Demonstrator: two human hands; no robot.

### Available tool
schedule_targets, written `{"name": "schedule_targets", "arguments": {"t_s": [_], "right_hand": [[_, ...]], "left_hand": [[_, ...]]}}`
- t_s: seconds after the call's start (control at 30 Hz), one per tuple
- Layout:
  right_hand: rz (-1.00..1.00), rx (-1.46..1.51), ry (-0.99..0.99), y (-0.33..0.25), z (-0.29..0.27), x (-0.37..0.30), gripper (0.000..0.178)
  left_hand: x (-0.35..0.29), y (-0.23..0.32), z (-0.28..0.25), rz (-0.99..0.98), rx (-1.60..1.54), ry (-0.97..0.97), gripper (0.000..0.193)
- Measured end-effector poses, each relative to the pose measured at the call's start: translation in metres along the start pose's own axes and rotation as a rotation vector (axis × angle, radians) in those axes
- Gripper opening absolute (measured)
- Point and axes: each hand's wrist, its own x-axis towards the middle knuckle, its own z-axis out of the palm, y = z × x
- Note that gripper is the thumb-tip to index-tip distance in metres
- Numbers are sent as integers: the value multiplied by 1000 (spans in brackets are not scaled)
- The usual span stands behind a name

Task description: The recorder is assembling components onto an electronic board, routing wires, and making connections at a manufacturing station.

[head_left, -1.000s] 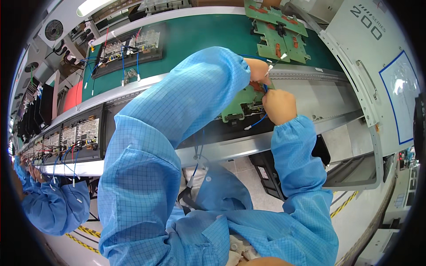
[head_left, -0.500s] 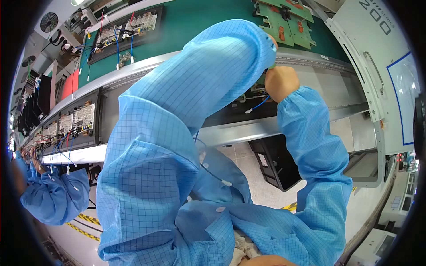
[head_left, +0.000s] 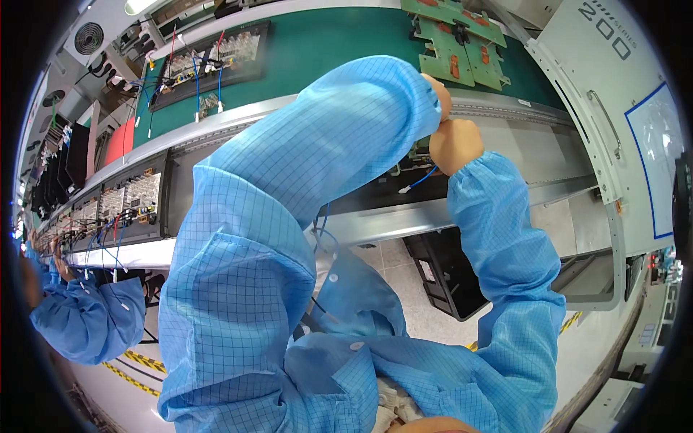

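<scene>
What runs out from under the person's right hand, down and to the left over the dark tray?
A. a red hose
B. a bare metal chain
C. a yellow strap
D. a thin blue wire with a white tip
D. Below the right hand, a thin blue wire slants down-left to a white tip over the dark tray; nothing yellow, red or chain-like shows there.

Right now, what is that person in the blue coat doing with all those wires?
A person in a blue coat is leaning over a tray on the near rail. Both hands meet there: the left hand is mostly hidden by its sleeve, and the right hand is closed just above a blue wire. Green boards sit on the green belt behind. Another person in blue works at far left.
</scene>
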Motion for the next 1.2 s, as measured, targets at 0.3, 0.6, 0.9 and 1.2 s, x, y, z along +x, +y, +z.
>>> {"name": "schedule_targets", "arguments": {"t_s": [0.3,0.6,0.9,1.2], "right_hand": [[-72,-316,-51,-16,13,4,13],[-41,-335,-134,-12,-1,9,16],[68,-362,-93,-16,15,10,14],[47,-337,-73,-7,12,-5,15]], "left_hand": [[-37,-12,-1,-21,-113,35,28],[-28,-21,14,21,-151,178,39],[-28,-24,15,147,-130,195,32],[-27,-28,21,125,-487,288,20]]}}
